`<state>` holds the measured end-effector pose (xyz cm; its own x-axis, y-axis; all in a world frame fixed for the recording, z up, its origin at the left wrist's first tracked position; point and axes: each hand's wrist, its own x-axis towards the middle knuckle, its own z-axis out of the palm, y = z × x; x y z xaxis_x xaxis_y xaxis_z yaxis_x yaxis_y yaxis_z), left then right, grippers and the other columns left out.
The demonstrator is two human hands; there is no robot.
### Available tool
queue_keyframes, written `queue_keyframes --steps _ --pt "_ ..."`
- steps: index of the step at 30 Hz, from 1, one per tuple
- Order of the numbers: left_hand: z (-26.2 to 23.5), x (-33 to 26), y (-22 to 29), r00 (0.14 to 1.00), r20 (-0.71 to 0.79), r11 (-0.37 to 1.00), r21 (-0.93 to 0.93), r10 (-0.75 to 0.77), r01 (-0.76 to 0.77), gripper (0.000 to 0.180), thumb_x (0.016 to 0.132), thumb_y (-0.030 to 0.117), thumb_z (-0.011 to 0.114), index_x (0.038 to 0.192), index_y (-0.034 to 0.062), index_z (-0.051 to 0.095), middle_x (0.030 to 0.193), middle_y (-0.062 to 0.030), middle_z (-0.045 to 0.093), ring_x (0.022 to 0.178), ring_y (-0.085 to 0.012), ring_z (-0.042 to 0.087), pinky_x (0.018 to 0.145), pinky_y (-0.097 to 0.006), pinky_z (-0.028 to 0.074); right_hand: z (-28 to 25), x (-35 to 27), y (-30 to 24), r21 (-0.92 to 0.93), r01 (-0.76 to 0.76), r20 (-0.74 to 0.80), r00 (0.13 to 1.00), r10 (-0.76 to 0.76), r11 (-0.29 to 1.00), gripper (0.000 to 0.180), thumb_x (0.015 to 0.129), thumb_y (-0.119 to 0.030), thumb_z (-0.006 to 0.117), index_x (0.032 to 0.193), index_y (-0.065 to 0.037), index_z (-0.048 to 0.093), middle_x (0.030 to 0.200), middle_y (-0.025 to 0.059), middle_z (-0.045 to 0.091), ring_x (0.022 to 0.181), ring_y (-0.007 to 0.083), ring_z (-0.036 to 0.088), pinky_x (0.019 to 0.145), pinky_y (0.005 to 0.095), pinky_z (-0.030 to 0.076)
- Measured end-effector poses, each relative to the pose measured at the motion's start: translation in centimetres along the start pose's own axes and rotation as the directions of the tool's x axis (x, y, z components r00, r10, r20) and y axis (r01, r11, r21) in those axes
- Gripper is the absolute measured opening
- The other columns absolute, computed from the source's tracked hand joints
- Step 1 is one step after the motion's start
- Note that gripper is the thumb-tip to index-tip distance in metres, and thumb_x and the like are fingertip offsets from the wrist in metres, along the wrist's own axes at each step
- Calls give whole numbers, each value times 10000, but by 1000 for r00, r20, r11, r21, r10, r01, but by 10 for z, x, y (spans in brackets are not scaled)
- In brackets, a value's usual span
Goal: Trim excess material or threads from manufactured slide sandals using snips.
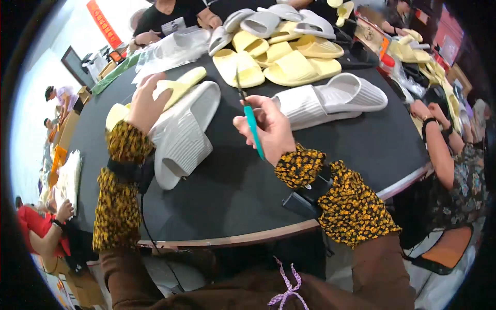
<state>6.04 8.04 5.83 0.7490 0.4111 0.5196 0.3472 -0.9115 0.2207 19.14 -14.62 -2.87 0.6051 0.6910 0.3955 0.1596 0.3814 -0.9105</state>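
Note:
My left hand (146, 105) is closed over a pale yellow slipper (182, 89) at the left of the table, its fingers covering the strap area. Right beside it lies a grey slipper (187, 139) with a ribbed strap, close to my left wrist. In my right hand (273, 129) I grip a slim pointed tool (252, 126) with a teal handle and a thin dark tip. That tip points up and away from me, toward a yellow slipper (238, 71) in the heap. A pair of grey ribbed slippers (336, 101) rests just right of my right hand.
Yellow and grey slippers (289, 46) are heaped at the far side of the dark round table (232, 206). A clear plastic bag (173, 51) with grey slippers lies far left. Other people stand around, including one whose hands (426, 111) are at the right edge.

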Motion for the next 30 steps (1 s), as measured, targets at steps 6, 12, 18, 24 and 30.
queue_keyframes --steps 6,12,18,24,30 --pt "-17 -66 60 963 234 989 -85 135 -118 420 747 175 644 1108 0 522 1139 -181 523 1070 -325 494 912 -364 384 -2 1 3 -67 38 28 999 -36 997 428 797 -220 664 1100 -13 445 664 -2 500 529 42 466 461 194 409" --pt "-16 -100 56 982 157 993 28 108 -114 523 731 117 643 1212 32 457 1159 -205 508 1105 -335 475 941 -359 369 -3 2 4 -105 54 25 998 -52 993 430 796 -238 666 1094 -14 450 666 2 505 531 43 469 465 197 414" --pt "-25 -101 20 899 323 516 -737 -297 436 531 760 13 549 1267 -1 392 1149 -124 528 1048 -183 515 900 -303 404 -1 2 3 -52 7 -8 1000 -7 999 453 752 -243 704 1050 23 491 722 62 581 634 101 546 579 242 456" --pt "-44 -79 46 956 155 399 -883 -251 248 499 818 50 535 1278 -21 357 1119 -122 542 1014 -177 528 902 -296 397 -4 2 2 -40 -9 -32 999 8 999 450 755 -234 704 1056 19 486 727 67 587 644 101 550 579 244 456" --pt "-64 -58 56 951 -16 276 -958 -309 73 434 855 49 504 1261 -27 373 1147 -150 531 1043 -214 533 899 -341 432 -2 1 -2 16 4 -45 999 -4 1000 463 759 -237 700 1068 24 476 735 84 594 652 106 556 579 246 454"
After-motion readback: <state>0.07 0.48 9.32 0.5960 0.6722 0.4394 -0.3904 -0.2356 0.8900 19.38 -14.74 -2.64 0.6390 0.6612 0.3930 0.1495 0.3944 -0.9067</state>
